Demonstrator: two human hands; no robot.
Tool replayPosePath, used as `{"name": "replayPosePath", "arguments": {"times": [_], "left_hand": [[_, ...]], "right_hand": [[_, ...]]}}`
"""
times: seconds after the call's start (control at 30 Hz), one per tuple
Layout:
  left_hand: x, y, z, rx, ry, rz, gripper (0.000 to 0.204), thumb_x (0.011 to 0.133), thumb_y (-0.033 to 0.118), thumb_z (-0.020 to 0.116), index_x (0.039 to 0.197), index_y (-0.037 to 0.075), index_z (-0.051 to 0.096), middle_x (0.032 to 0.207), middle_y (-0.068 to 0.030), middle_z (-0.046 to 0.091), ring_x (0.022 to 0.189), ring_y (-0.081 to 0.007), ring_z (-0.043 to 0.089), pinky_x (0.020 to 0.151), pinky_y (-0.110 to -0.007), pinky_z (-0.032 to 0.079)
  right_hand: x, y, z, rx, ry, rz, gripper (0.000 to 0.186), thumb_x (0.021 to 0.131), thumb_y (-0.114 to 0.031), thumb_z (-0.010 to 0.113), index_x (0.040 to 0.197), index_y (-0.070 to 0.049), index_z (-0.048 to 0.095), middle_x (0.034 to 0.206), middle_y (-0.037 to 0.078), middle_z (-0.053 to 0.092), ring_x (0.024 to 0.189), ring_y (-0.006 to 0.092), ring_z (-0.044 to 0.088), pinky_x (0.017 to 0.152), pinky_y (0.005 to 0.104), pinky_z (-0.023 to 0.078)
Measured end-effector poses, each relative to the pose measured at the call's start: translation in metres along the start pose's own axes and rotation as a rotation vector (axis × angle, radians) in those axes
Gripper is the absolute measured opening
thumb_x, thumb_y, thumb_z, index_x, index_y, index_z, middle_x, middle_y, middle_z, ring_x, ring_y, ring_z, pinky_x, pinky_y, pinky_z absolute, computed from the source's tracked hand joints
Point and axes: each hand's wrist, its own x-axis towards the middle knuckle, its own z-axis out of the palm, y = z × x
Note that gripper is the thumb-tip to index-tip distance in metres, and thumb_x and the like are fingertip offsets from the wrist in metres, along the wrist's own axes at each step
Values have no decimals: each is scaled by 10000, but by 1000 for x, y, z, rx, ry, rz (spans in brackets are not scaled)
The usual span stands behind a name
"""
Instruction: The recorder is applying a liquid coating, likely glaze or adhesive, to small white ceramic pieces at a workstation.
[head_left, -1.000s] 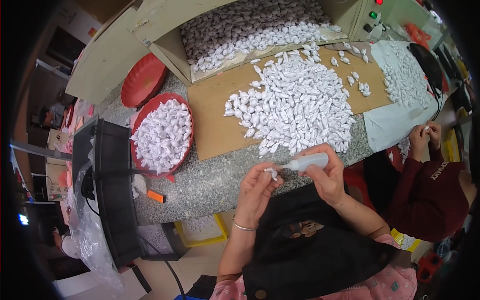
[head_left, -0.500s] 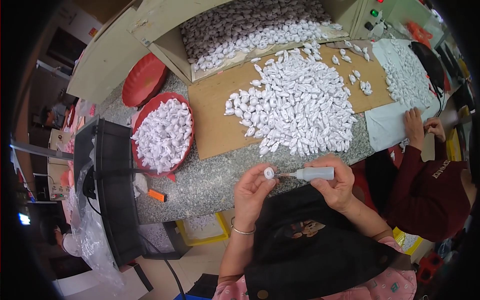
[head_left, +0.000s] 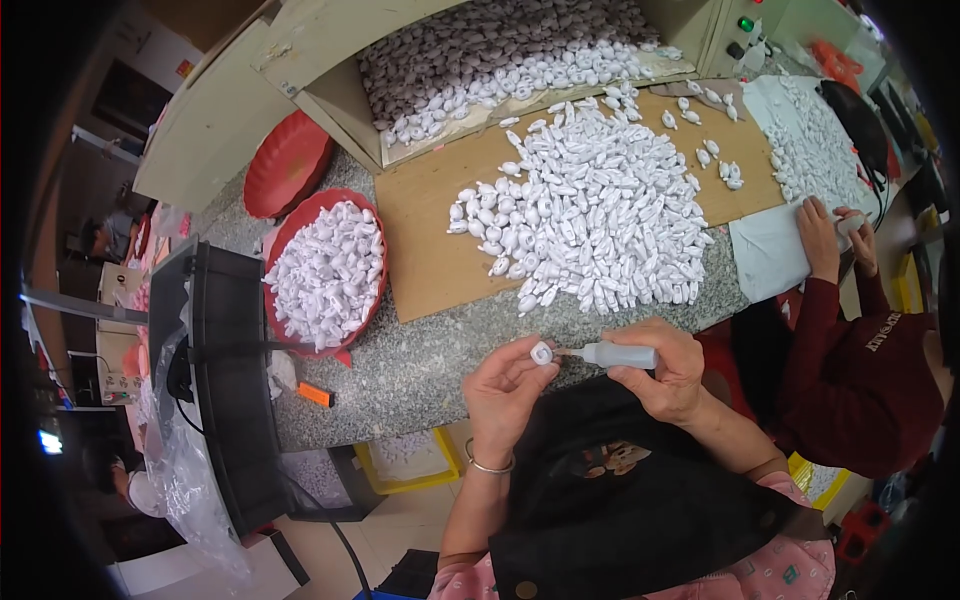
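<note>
Between the thumb and fingers of my left hand (head_left: 503,388) is a small white part (head_left: 541,353) with a hollow in its face. My right hand (head_left: 668,375) is closed around a translucent squeeze bottle (head_left: 625,356), which lies sideways and points left. Its thin nozzle tip reaches the white part's right side; whether it touches is too small to tell. Both hands are above the front edge of the speckled stone worktop (head_left: 400,390). Beyond them a large pile of white parts (head_left: 610,210) covers much of a brown board (head_left: 420,260).
At left, a red basin (head_left: 325,275) holds many white parts, beside another red basin (head_left: 285,165). An orange lighter-like item (head_left: 315,392) lies near a black bin (head_left: 235,370). Behind stands an open cabinet (head_left: 330,110) filled with parts. A co-worker (head_left: 850,370) sits at right, handling something whitish.
The white part has turned so its hollow face shows more. My right hand and the bottle have shifted slightly left and down. The co-worker's hands have moved up, with a whitish item now visible.
</note>
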Motion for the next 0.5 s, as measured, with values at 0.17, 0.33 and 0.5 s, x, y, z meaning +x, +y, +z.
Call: {"name": "replayPosePath", "arguments": {"times": [0.17,0.33,0.5], "left_hand": [[0,0,-1,6,-10,-6,353,793,-116,641,1133,-53,571,1005,-141,666,907,-178,658,776,-254,551],[1,0,0,-9,-15,-31,361,785,-154,598,1129,-48,571,1052,-189,652,921,-204,663,816,-276,541],[2,-1,1,-11,-25,-30,363,787,-160,589,1132,-46,570,1081,-192,642,936,-200,656,830,-277,536]], "right_hand": [[0,1,1,3,-1,0,299,714,-47,751,987,-9,637,876,136,680,731,240,667,626,294,509],[2,-1,3,0,-6,9,283,714,-52,750,970,-7,641,865,138,679,725,242,666,619,294,508],[4,0,3,1,-19,-13,278,714,-49,748,967,-2,643,842,137,676,709,239,664,608,292,505]]}}
